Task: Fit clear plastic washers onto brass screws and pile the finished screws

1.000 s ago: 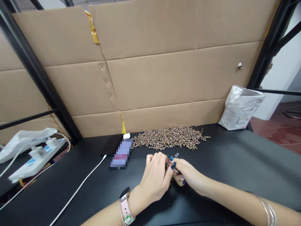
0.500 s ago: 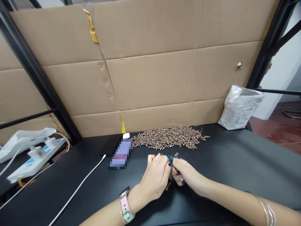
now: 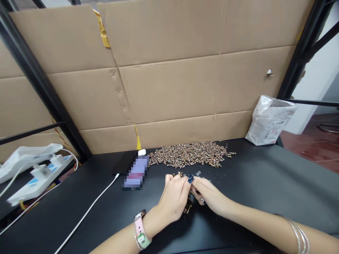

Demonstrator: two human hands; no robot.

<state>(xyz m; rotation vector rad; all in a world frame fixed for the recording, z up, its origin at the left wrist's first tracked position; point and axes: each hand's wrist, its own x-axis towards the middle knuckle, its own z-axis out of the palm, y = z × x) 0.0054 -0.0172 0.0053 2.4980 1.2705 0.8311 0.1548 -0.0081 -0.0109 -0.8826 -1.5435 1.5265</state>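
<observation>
My left hand (image 3: 174, 197), with a pink-strapped watch (image 3: 141, 229) on its wrist, is closed and meets my right hand (image 3: 208, 194) at the fingertips. The right hand is closed too, its dark blue nails showing. What lies between the fingers is small and mostly hidden. A few loose brassy screws (image 3: 188, 209) lie on the black table just below the hands, and several pale washers (image 3: 198, 173) lie just beyond them. Behind the hands spreads a wide heap of small screws (image 3: 189, 154).
A phone (image 3: 136, 173) with a blurred screen lies left of the heap, beside a white earphone case (image 3: 142, 152) and a white cable (image 3: 88, 211). A power strip (image 3: 39, 181) sits at far left. A plastic bag (image 3: 270, 121) stands at back right before the cardboard wall (image 3: 172, 88).
My fingers have shifted slightly against each other, and the right fingers are tucked a little closer. More of the loose screws below the hands shows now.
</observation>
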